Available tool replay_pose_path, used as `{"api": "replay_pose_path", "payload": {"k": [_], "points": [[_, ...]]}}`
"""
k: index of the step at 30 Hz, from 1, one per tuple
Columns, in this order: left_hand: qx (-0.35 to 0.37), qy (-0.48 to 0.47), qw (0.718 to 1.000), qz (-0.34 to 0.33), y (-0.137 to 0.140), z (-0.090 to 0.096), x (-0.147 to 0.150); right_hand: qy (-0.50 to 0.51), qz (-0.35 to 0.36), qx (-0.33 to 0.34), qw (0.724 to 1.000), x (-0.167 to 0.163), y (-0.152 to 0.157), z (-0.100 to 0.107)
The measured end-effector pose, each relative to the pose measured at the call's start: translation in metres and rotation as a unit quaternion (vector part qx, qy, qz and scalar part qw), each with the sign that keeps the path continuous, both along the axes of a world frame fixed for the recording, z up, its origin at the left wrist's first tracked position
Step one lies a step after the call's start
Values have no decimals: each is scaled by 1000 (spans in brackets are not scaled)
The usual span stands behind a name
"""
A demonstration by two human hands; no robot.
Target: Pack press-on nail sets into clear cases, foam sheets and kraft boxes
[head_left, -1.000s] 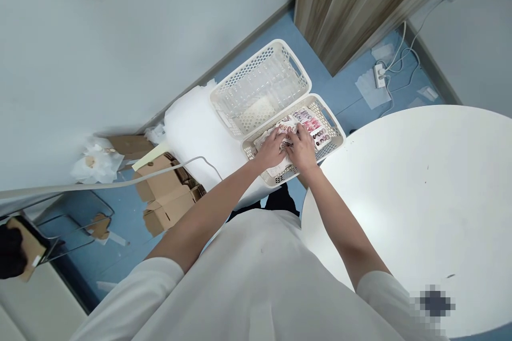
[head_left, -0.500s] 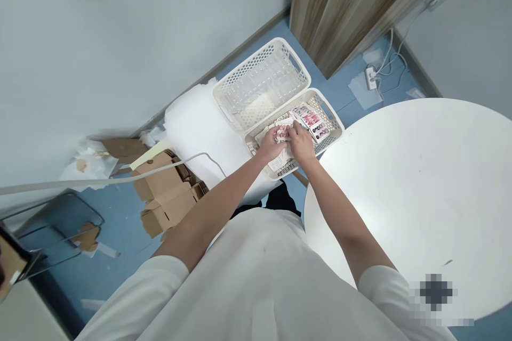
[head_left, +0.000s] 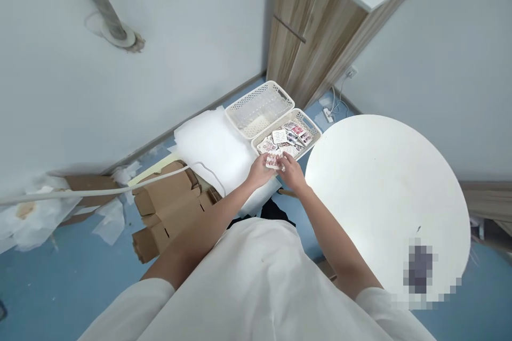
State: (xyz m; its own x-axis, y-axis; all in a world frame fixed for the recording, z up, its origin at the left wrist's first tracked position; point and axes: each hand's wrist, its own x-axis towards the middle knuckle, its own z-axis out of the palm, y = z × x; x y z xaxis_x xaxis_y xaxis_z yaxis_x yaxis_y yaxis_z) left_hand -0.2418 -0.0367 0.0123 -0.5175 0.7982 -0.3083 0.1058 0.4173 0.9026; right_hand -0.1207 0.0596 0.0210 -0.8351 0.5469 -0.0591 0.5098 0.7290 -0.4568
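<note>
My left hand [head_left: 258,171] and my right hand [head_left: 292,172] hold a small card of false nails [head_left: 273,161] between them. Its face carries rows of reddish-brown nail shapes. The fingers of both hands are closed on its opposite edges. Just beyond, the near white basket [head_left: 255,144] contains many similar cards [head_left: 298,133], some with red or dark nails, others showing pale printed sides. Both hands are at the near rim of this basket, over its front edge.
Another white basket [head_left: 229,112] with clear plastic pieces sits behind, on a white-covered surface [head_left: 204,136]. A round white table [head_left: 384,181] stands at right, flattened cardboard boxes [head_left: 168,213] at left. A grey cable [head_left: 152,181] crosses from the left. A wooden cabinet [head_left: 296,32] fills the corner.
My hands have come back toward me from inside the basket, lifting the card of false nails. The camera view has tilted up, showing the cabinet's top.
</note>
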Motion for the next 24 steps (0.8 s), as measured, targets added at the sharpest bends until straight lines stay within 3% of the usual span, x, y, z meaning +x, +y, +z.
{"api": "replay_pose_path", "payload": {"k": [5,10,16,24], "points": [[17,103,992,-68,-32,1,12,2,-53,-33,998,31,-47,7],[4,72,987,-142,-40,1,35,1,-98,-57,994,73,-74,10],[0,-6,980,-196,-29,-5,70,10,-155,-73,985,120,-88,11],[0,23,948,-317,4,-4,130,89,-283,-103,950,186,-92,-2]]}}
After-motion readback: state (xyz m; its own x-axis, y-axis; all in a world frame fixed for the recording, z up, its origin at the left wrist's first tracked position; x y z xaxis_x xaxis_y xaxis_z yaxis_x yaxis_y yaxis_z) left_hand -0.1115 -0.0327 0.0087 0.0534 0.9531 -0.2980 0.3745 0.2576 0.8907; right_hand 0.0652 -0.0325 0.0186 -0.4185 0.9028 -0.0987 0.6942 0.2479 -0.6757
